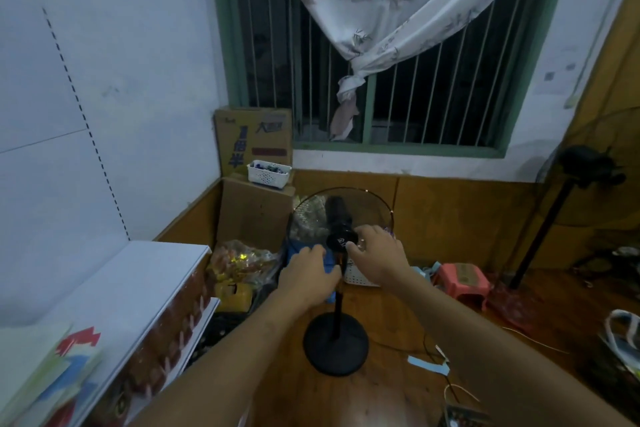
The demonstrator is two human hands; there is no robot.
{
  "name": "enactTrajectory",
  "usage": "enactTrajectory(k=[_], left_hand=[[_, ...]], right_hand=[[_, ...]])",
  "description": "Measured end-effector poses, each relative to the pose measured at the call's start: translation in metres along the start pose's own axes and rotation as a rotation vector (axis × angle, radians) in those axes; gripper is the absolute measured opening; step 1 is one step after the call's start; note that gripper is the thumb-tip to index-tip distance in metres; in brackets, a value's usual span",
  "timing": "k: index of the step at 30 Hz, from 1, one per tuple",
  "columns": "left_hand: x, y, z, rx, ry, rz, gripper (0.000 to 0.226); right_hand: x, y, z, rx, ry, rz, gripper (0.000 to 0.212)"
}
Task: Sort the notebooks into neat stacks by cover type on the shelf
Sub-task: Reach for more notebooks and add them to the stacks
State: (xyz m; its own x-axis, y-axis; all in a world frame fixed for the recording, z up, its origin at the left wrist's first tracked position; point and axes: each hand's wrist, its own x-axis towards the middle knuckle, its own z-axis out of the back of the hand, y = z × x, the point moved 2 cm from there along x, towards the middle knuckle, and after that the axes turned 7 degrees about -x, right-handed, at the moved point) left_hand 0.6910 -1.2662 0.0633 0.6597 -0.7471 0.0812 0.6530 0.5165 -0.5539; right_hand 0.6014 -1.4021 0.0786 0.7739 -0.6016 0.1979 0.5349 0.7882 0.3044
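Both hands (343,262) on the fan (338,229)

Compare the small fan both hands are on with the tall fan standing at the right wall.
The small fan stands low on a round base in mid-floor; the tall fan rises on a long pole by the right wall. The left hand grips the small fan's stem and the right hand touches its motor housing; nothing touches the tall fan. The small fan's wire cage shows clearly; the tall fan's is dim. Both are black pedestal fans.
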Motion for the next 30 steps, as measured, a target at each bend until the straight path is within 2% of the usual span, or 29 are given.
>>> enactTrajectory(k=[6, 12, 15, 20, 24, 30], left_hand=[[0.044, 0.066, 0.036, -0.02, -0.041, 0.084, 0.05], [0.061, 0.144, 0.064, -0.072, -0.141, 0.25, 0.042], [0.065, 0.186, 0.08, -0.041, -0.236, 0.395, 0.038], [0.055, 0.245, 0.114, 0.017, -0.406, 0.698, 0.049], [0.018, 0.278, 0.135, 0.016, -0.506, 0.883, 0.048], [-0.08, 0.308, 0.135, -0.021, -0.697, 1.208, 0.043]], right_hand=[[0.071, 0.059, -0.039, 0.009, 0.048, 0.094, 0.05], [0.136, 0.14, -0.095, 0.05, 0.165, 0.296, 0.052], [0.164, 0.186, -0.126, 0.087, 0.189, 0.433, 0.046], [0.196, 0.268, -0.164, 0.123, 0.277, 0.665, 0.049], [0.191, 0.336, -0.191, 0.232, 0.349, 0.827, 0.044], [0.124, 0.408, -0.243, 0.252, 0.539, 1.094, 0.042]])
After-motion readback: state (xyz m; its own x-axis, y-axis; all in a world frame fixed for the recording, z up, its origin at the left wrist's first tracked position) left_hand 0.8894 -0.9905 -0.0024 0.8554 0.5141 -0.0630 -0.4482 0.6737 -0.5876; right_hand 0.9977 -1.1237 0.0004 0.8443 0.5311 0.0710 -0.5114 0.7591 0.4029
